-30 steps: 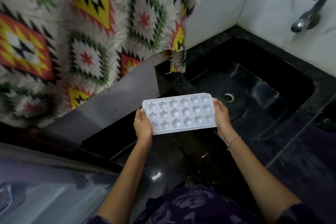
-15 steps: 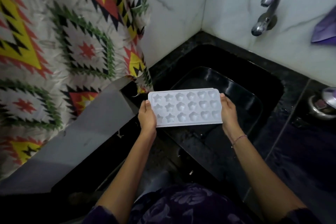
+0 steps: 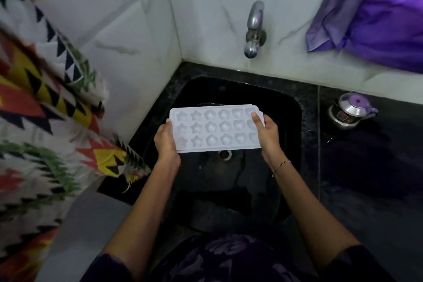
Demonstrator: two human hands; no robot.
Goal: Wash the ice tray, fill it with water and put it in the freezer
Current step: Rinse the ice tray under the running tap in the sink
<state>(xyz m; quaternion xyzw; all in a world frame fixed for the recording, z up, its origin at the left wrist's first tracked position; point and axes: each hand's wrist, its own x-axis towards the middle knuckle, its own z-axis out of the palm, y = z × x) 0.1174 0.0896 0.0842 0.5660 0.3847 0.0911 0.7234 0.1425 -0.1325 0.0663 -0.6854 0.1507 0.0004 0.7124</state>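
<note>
Head view is showing us holding the white ice tray level over the black sink, each short end gripped. Our left hand is clamping the left end, thumb lying along the rim and fingers hidden beneath. Our right hand is pinching the right end, thumb pressing over the far-right moulds, the rest of that hand under the tray.

Compared with a second ago, the tray is now sitting squarely above the drain, where before it was hanging over the sink's left edge, and the tap is now appearing straight beyond it on the far wall instead of off to the right. The patterned curtain is now filling less of the left side. A purple cloth and a small steel kettle on the dark desk to the right are now showing.

The curtain is blurring, the cloth is being cut off by the frame, and we cannot tell whether the moulds are wet.
</note>
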